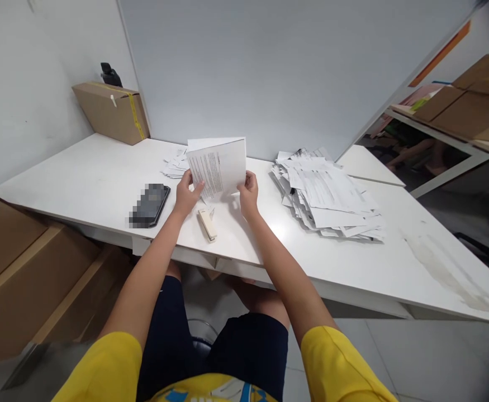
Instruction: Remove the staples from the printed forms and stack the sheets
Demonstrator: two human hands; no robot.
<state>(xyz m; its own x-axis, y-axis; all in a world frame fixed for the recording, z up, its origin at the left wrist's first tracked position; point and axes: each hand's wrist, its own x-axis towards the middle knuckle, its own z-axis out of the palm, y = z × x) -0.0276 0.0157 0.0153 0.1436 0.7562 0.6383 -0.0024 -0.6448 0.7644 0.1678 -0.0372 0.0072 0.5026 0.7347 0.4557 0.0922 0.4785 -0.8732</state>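
Note:
A small bundle of printed paper sheets (223,170) is held upright between my two hands above the white table. My left hand (188,194) grips its lower left edge, thumb on the front face. On the opposite edge, my right hand (248,192) pinches the sheets near the lower right corner. A cream stapler (207,225) lies on the tabletop just below the papers, touched by neither hand. Behind my left hand sits a small pile of papers (176,164), partly hidden by the held sheets.
A tall, untidy stack of papers (332,195) stands to the right. On the left lies a dark, pixelated object (150,205). A cardboard box (112,111) leans by the wall at the back left. The table (395,262) meets a grey-white panel (269,72) behind.

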